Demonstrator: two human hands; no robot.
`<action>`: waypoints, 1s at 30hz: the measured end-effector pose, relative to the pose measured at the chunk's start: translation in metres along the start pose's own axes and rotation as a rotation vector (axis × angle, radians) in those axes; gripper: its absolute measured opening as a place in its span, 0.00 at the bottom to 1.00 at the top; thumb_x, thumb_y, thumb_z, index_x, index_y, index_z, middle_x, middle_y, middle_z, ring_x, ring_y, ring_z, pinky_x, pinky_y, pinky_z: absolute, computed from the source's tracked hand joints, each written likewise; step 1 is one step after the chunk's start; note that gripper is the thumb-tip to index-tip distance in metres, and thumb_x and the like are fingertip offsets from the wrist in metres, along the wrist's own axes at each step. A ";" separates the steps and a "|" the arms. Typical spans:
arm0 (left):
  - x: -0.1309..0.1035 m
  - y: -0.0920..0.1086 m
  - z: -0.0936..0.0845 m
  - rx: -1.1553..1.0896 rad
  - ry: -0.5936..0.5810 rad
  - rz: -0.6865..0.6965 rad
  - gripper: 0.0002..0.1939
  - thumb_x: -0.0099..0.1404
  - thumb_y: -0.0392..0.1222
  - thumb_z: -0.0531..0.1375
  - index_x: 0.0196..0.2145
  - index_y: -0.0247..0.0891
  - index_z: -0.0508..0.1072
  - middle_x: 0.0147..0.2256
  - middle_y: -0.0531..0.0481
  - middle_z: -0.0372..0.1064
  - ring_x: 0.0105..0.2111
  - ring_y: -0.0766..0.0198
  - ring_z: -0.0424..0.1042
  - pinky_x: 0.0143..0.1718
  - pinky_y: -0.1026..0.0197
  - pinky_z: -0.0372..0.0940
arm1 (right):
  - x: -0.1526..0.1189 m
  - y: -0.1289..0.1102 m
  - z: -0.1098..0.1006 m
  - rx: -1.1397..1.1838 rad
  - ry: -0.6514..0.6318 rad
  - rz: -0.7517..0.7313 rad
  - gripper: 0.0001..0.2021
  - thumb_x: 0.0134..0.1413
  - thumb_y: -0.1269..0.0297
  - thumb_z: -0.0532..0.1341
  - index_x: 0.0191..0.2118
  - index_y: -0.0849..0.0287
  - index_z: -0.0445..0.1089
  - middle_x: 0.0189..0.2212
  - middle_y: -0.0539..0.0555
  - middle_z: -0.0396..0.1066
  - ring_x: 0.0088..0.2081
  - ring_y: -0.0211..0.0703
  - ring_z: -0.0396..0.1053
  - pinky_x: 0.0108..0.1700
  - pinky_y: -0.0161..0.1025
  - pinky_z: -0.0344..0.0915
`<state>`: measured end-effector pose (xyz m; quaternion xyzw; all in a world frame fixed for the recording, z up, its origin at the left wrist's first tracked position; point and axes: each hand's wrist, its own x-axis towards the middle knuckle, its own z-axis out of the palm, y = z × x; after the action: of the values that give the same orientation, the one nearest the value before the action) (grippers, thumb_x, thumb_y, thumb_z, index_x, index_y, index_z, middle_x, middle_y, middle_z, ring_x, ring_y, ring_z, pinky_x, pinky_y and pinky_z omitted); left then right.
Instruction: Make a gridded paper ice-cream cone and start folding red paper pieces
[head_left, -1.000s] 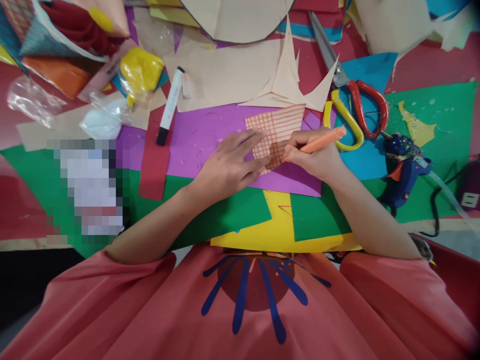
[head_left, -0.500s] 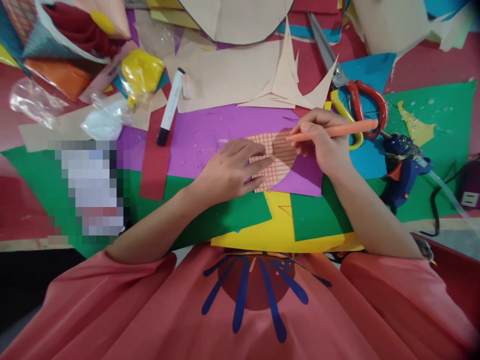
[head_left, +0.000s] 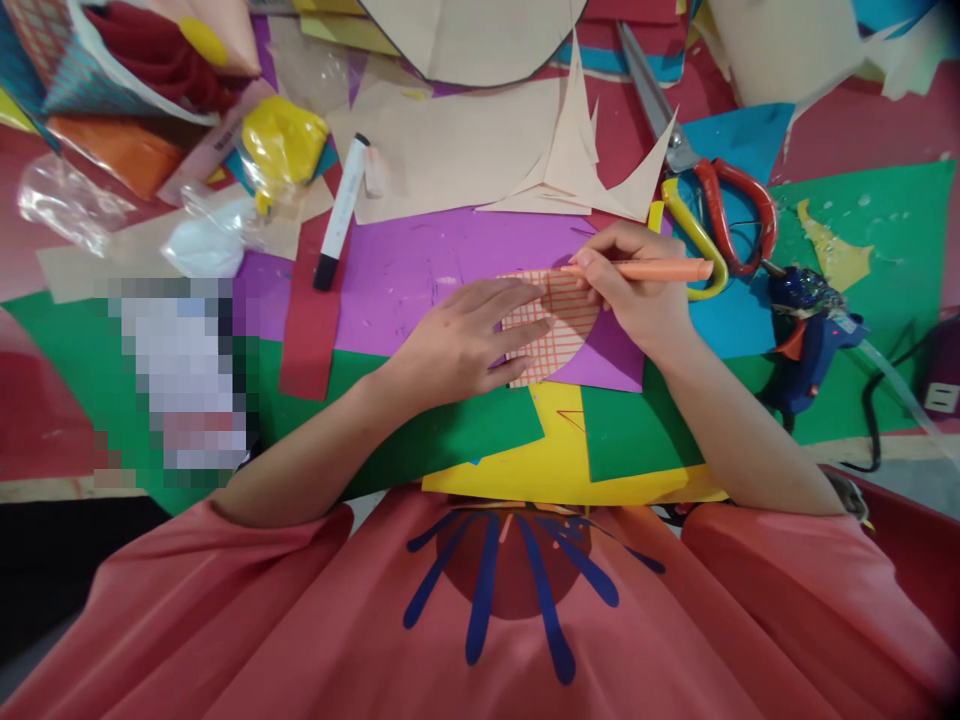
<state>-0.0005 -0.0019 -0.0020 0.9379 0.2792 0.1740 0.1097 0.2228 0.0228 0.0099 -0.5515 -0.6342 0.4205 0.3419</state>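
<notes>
A cream paper piece with a rounded right edge [head_left: 566,325] lies on a purple sheet [head_left: 405,255], covered in orange crossing lines. My left hand [head_left: 476,335] rests flat on its left side, fingers spread. An orange felt-tip pen [head_left: 652,270] is pinched in my right hand [head_left: 637,285], its tip at the upper edge of the piece. Part of the piece is hidden under my left fingers. Just beyond my right hand lie scissors [head_left: 716,220] with red and yellow handles.
A glue gun [head_left: 814,350] lies on green paper at the right. A white marker [head_left: 343,212] sits across a red strip [head_left: 311,345] at left. Cream paper scraps [head_left: 465,150] lie behind my hands. Plastic-wrapped yellow clay-like material [head_left: 285,140] is at the back left.
My right hand has shifted slightly left with the pen, which now lies more level, its tip nearer my left fingers. My left hand has stayed almost still on the paper.
</notes>
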 end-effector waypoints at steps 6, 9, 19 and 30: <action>0.002 0.001 -0.002 -0.047 -0.069 -0.047 0.15 0.68 0.44 0.55 0.51 0.41 0.72 0.57 0.39 0.67 0.57 0.50 0.68 0.56 0.44 0.67 | 0.001 0.000 -0.001 -0.008 -0.026 -0.032 0.10 0.57 0.58 0.61 0.28 0.54 0.69 0.24 0.50 0.71 0.27 0.38 0.67 0.27 0.37 0.62; 0.001 0.001 -0.002 -0.030 -0.038 -0.033 0.15 0.69 0.45 0.55 0.50 0.42 0.72 0.56 0.40 0.68 0.57 0.50 0.69 0.55 0.46 0.67 | 0.002 0.000 0.000 0.005 -0.024 -0.057 0.09 0.57 0.61 0.60 0.28 0.55 0.69 0.24 0.49 0.70 0.27 0.36 0.67 0.28 0.36 0.62; 0.001 0.001 -0.001 -0.002 0.021 0.014 0.14 0.68 0.44 0.56 0.49 0.39 0.72 0.54 0.38 0.69 0.55 0.50 0.70 0.53 0.47 0.68 | 0.002 -0.002 -0.001 -0.013 -0.032 -0.043 0.10 0.56 0.60 0.61 0.26 0.55 0.68 0.20 0.48 0.67 0.24 0.37 0.65 0.28 0.38 0.62; 0.002 0.001 -0.003 -0.036 -0.042 -0.023 0.14 0.69 0.43 0.55 0.49 0.38 0.73 0.56 0.37 0.68 0.56 0.49 0.69 0.54 0.44 0.68 | 0.002 -0.004 0.000 -0.006 -0.052 -0.079 0.12 0.54 0.68 0.60 0.21 0.57 0.63 0.20 0.47 0.65 0.24 0.34 0.62 0.28 0.37 0.61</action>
<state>0.0008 -0.0014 0.0012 0.9361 0.2843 0.1577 0.1343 0.2206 0.0243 0.0136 -0.5161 -0.6653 0.4190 0.3398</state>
